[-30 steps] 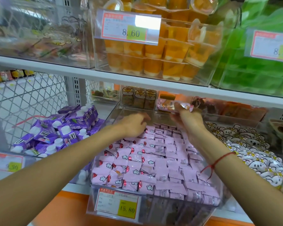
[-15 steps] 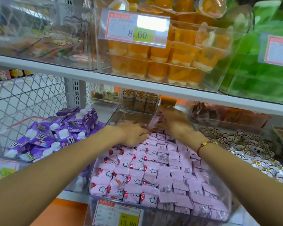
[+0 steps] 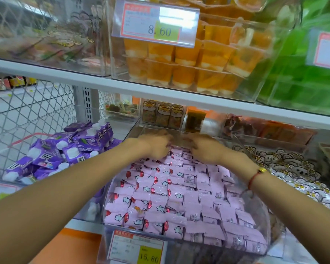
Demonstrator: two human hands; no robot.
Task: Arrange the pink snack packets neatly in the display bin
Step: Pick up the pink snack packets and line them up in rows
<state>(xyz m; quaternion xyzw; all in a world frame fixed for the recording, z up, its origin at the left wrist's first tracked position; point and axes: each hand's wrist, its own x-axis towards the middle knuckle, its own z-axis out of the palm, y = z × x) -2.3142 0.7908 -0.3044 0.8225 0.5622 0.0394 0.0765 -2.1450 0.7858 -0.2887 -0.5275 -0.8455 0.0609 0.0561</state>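
Several pink snack packets (image 3: 181, 199) lie in overlapping rows inside a clear display bin (image 3: 263, 242) on the lower shelf. Those on the left show white flowers and red ends, while the right ones show printed backs. My left hand (image 3: 156, 145) and my right hand (image 3: 206, 147) both rest, palms down and blurred, on the packets at the far end of the bin, close together. The fingers curl onto the back row. I cannot tell whether either hand grips a packet.
Purple drink cartons (image 3: 69, 147) fill the bin to the left. White flower-print packets (image 3: 293, 168) fill the bin to the right. A yellow 15.80 price tag (image 3: 139, 250) hangs on the bin front. The shelf above (image 3: 160, 88) carries orange jelly cups (image 3: 189, 60), close over my hands.
My right hand came down from holding a packet up at the back and now lies on the far row. My left hand moved slightly back toward it.
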